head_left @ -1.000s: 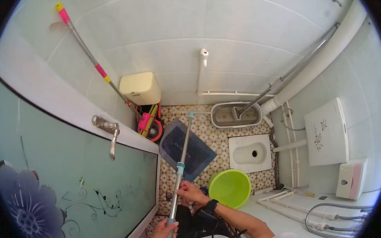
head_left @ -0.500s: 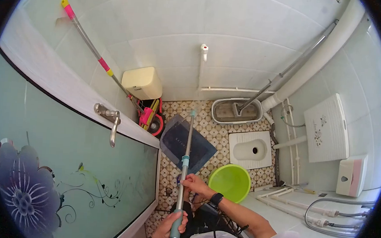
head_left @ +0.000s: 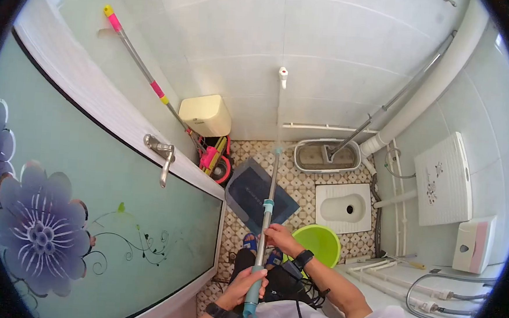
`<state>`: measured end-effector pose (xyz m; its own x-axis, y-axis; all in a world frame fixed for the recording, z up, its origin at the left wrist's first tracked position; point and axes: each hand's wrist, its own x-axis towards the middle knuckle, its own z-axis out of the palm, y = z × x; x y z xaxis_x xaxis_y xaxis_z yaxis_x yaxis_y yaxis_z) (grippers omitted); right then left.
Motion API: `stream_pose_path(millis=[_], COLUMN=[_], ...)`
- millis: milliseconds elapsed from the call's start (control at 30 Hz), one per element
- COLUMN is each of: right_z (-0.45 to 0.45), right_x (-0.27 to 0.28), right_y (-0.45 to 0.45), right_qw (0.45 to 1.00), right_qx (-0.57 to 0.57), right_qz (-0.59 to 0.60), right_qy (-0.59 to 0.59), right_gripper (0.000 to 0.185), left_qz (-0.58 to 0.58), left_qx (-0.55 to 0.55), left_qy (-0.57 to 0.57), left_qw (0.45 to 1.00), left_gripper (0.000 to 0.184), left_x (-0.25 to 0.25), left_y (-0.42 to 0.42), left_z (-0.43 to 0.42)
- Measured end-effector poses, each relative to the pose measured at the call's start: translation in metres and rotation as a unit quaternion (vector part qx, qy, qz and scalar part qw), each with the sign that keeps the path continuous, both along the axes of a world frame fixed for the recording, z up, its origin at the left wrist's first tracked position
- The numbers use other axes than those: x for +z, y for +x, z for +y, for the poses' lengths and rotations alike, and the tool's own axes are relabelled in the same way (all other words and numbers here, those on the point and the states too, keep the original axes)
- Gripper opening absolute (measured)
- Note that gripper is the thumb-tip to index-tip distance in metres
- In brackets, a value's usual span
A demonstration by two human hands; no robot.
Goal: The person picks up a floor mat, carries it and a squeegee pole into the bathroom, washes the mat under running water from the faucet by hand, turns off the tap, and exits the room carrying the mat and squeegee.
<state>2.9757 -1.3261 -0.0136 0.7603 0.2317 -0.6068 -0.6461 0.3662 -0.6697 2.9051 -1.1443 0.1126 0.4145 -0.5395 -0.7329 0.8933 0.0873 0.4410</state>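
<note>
Two-handed hold on a teal-and-silver pole in a tiled washroom

Lettering crosses the dark grey mat (head_left: 250,188) at the centre of the frame, but it is too small to read. Small dark marks on the cream box (head_left: 206,115), upper left of centre, and on the white cistern (head_left: 442,179), at right beside its floral print, are likewise illegible.

The pole (head_left: 264,235) runs from the lower centre of the frame up to the middle, passing over the mat. It is a silver metal tube, thinner beyond a teal collar; a teal tip caps its far end, and a grey-teal grip with a looped end forms the near one. Whether the tip touches the floor cannot be told.

The left hand (head_left: 245,287), bottom centre, has its fingers wrapped around the grip. The right hand (head_left: 280,237), farther up, pinches the tube below the collar. Each wrist bears one black band.

Counted besides: two leaning handles, one pink-and-yellow (head_left: 156,89) at upper left, one grey (head_left: 358,130) rising from a single grey bucket (head_left: 328,171) right of centre; one squat toilet (head_left: 345,208) below that; one lime-green basin (head_left: 319,241) near the right hand; two blue slippers (head_left: 250,242) beside the pole; one tap (head_left: 283,76) at upper centre.
</note>
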Motion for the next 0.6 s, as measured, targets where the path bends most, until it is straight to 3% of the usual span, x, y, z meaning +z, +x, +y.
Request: stream_pose_path(millis=[133, 167, 300, 533, 600], right_z=[-0.015, -0.019, -0.036, -0.027, -0.012], right_x=[0.033, -0.006, -0.006, -0.033, -0.004], right_y=[0.006, 0.008, 0.02, 0.046, 0.051], right_qw=[0.999, 0.998, 0.996, 0.999, 1.0], right_qx=[0.023, 0.039, 0.041, 0.041, -0.005], right_qz=[0.022, 0.008, -0.008, -0.006, 0.025], right_qy=[-0.016, -0.045, -0.075, 0.018, 0.012], right_gripper=[0.017, 0.017, 0.015, 0.012, 0.013], left_qz=[-0.004, -0.003, -0.009, -0.053, -0.034], left_qx=[-0.013, -0.014, -0.009, -0.016, 0.01], left_qy=[-0.001, -0.003, -0.025, 0.026, 0.016], left_qw=[1.0, 1.0, 1.0, 0.998, 0.999], left_gripper=[0.028, 0.028, 0.028, 0.028, 0.029], left_x=[-0.01, -0.014, -0.018, -0.047, -0.034], left_y=[0.009, 0.009, 0.023, 0.033, 0.04], left_z=[-0.008, -0.01, -0.02, -0.015, -0.02])
